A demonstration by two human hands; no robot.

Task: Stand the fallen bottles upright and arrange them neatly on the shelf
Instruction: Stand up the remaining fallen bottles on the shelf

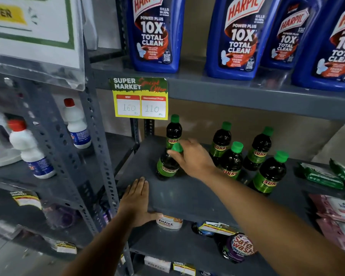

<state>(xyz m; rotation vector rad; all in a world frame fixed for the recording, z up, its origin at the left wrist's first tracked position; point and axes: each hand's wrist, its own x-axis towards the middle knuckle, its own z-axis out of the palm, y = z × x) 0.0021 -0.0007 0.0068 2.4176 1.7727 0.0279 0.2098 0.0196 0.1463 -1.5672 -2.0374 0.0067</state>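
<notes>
Several dark Sunny bottles with green caps stand upright on the grey middle shelf. My right hand grips the neck of the front-left bottle, just below its green cap. Right behind it stands another bottle. To the right stand more bottles: two at the back, one in the middle, and one at the front right. My left hand lies flat on the shelf's front left edge, fingers together, thumb under the lip.
Blue Harpic bottles fill the shelf above, with a yellow price tag hanging from its edge. White red-capped bottles stand on the left rack. Green packets and pink packs lie at the right. A Safewash bottle sits below.
</notes>
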